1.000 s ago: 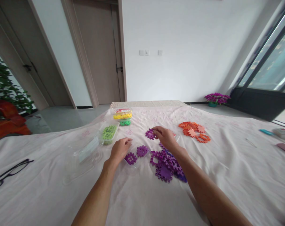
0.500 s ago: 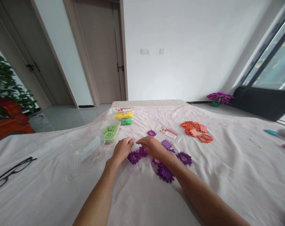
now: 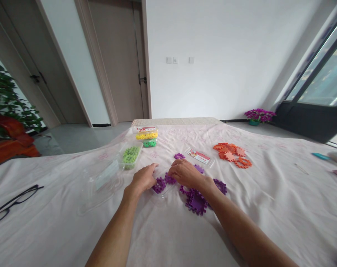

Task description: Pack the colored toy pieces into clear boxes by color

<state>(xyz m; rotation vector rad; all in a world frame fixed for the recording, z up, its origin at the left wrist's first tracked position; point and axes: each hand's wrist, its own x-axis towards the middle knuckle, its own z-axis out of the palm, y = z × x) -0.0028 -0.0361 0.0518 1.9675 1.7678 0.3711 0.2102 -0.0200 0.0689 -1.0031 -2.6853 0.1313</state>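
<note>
A clear plastic box (image 3: 160, 195) stands in front of me with purple gear-shaped plastic pieces (image 3: 159, 185) in it. At the box's left side is my left hand (image 3: 143, 179), thumb and forefinger apart, the thumb beside the pieces. My right hand (image 3: 186, 173) hangs over the box's right side, fingers bent down and close together beside a purple piece. Whatever is between its fingertips is hidden. More purple pieces (image 3: 196, 203) lie in a pile under and beside my right forearm. One single purple piece (image 3: 179, 156) lies just beyond the right hand.
On the left stand a box of light green pieces (image 3: 131, 155) and stacked boxes with yellow pieces (image 3: 146, 136) and green ones. A clear lid (image 3: 105, 181), eyeglasses (image 3: 15, 202), a labelled lid (image 3: 199, 157) and orange pieces (image 3: 229, 153) lie on the cloth (image 3: 163, 241).
My hands have moved apart over the box. The right hand shifted right with its fingers bending downward; the left dropped slightly to the box's left side.
</note>
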